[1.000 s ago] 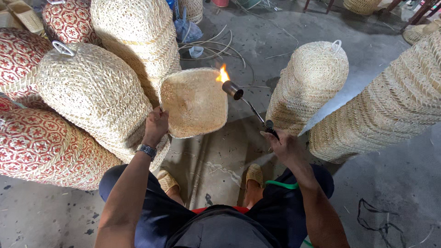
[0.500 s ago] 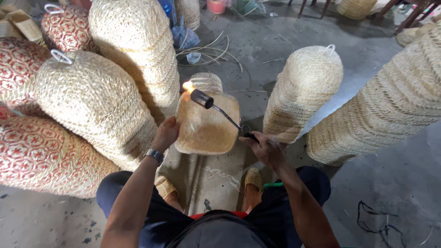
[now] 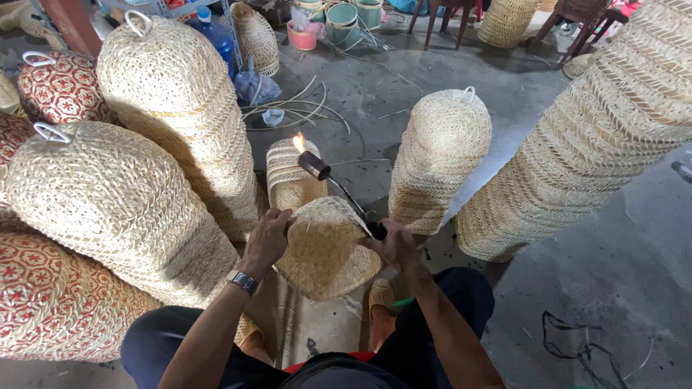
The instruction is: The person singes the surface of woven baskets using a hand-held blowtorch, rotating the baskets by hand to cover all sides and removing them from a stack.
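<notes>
Seated low on the concrete floor [image 3: 620, 288], the person has the left hand [image 3: 267, 241] clamped around the rim of a small woven basket [image 3: 324, 248], fingers curled over the edge — the basket sits tipped between the knees, its woven side turned up toward the camera. The right hand [image 3: 393, 245] is closed around the handle of a gas torch [image 3: 339, 191], whose thin wand runs up and away from the body to a dark nozzle; the flame [image 3: 298, 142] burns just past it, above the basket's far side and pointed clear of both hands. That looks like the reason for the long reach: heat out front, fingers well back. A wristwatch [image 3: 241, 281] shows on the left wrist. Just behind the flame stands a short stack of baskets [image 3: 288, 176], near but apart from it. Tall stacks of pale woven baskets [image 3: 440, 158] rise on either side, and red-patterned baskets [image 3: 43, 302] lie at the left — all crowded close around the seat
</notes>
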